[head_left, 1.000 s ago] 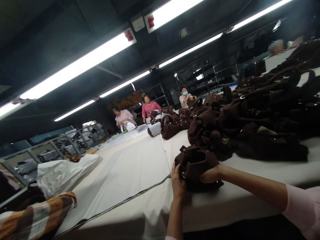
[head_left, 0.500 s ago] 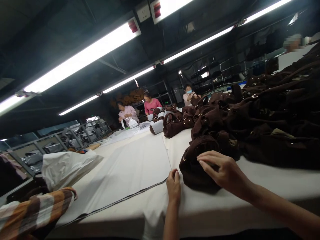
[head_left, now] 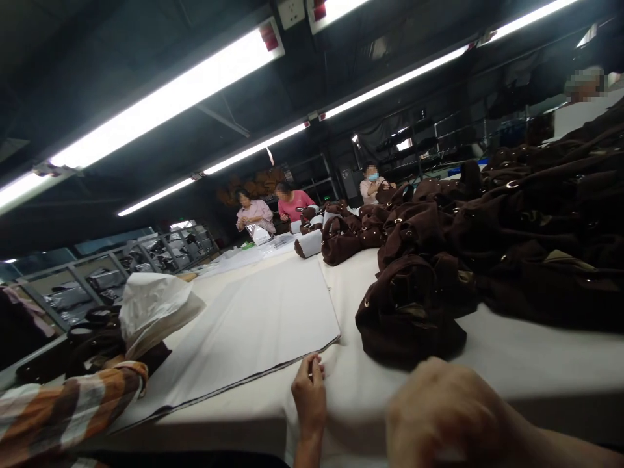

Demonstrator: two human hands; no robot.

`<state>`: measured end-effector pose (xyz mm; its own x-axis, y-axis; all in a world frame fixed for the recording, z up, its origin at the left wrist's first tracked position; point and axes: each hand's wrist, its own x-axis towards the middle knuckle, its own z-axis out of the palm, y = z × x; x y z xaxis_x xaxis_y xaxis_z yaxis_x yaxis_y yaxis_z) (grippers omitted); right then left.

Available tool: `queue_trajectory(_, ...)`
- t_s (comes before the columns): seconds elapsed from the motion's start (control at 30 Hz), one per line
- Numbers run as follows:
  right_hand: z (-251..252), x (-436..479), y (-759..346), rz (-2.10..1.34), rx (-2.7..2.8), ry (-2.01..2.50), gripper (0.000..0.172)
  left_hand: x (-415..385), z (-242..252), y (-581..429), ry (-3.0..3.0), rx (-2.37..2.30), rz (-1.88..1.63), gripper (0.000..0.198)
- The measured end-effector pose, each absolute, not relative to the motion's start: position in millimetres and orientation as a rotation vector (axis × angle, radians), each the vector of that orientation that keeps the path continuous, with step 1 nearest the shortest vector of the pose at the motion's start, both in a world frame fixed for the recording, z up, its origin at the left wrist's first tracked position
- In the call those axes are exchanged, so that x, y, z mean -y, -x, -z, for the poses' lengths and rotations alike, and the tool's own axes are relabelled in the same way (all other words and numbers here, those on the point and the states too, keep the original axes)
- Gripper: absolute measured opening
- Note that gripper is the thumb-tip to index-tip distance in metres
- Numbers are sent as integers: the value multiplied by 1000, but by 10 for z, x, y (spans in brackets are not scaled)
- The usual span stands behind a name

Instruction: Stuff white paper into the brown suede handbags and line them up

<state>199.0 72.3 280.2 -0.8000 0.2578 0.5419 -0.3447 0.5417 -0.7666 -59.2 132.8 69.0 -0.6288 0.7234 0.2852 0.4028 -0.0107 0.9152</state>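
White cloth (head_left: 531,364) under the left hand (head_left: 311,390), fingers loosely bent, tips at the near edge of a pale sheet (head_left: 263,312); cannot tell whether pinching that edge or just beside it. Nearer and to the right, the right hand (head_left: 448,409), blurred, fingers unclear; cannot tell whether clenched or loose. Just beyond the right hand, a dark brown bag (head_left: 409,331) set on the white cloth, small metal ring (head_left: 366,303) at its left; cannot tell whether touching the hand. Same bag to the right of the left hand, farther and apart from it. Right and far of that, a heap of brown bags (head_left: 536,247). Far, near the middle, a paper-wrapped bag (head_left: 311,243). Near left, a striped cloth (head_left: 92,403); beyond it, a crumpled white wrapper (head_left: 156,305). Far off, a person in a pink top (head_left: 295,205).
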Motion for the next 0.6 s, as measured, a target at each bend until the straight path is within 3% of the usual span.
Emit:
queue_trajectory(0.1,-2397,-1216,-1395,-1164,2034,430,40,-1336,-691,933,-988,-2238,-1670,26)
queue_trajectory(0.27,-1464,-2326,-381,-423,2411,1182,22,-1468,-616,1156,-1020,-2487,-1622,23)
queue_trajectory(0.3,-1329,-2503,-221,-365,2426,1266,35,-1481,-598,1155,-1029,-2518,-1616,25)
queue_trajectory(0.4,-1090,-2872,194,-329,2388,1498,61,-1488,-561,1130,-1033,-2602,-1593,29)
queue_trajectory(0.6,-970,-3134,753,-271,2384,1623,56,-1471,-575,1103,-1031,-2654,-1519,29)
